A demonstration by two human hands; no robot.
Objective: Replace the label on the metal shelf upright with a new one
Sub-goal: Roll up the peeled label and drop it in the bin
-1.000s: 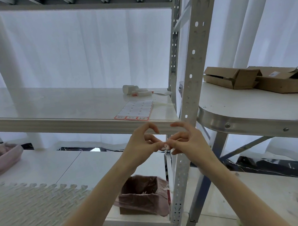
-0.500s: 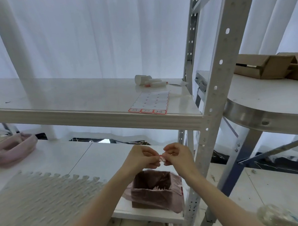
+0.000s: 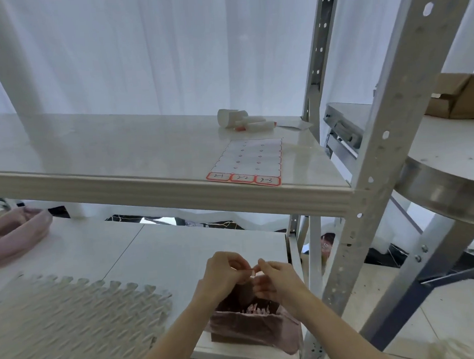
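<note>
My left hand (image 3: 223, 272) and my right hand (image 3: 275, 279) meet fingertip to fingertip over a small box lined with a pink bag (image 3: 253, 328). Between the fingertips is a small scrap of label (image 3: 253, 271), pinched by both hands. The perforated metal upright (image 3: 367, 200) rises just right of my hands. On the middle shelf (image 3: 121, 162) lies a label sheet (image 3: 248, 162) whose bottom row holds three red-bordered labels with writing.
White tubes and a cap (image 3: 241, 120) lie at the back of the shelf. A foam mat (image 3: 73, 322) and a pink pouch (image 3: 15, 235) rest on the lower surface at left. A round metal-rimmed table (image 3: 448, 191) with a cardboard box (image 3: 455, 96) stands at right.
My hands have dropped from beside the upright, below the shelf edge, down to above the pink-lined box, still pinching the small label scrap. The view has tilted down and shifted right.
</note>
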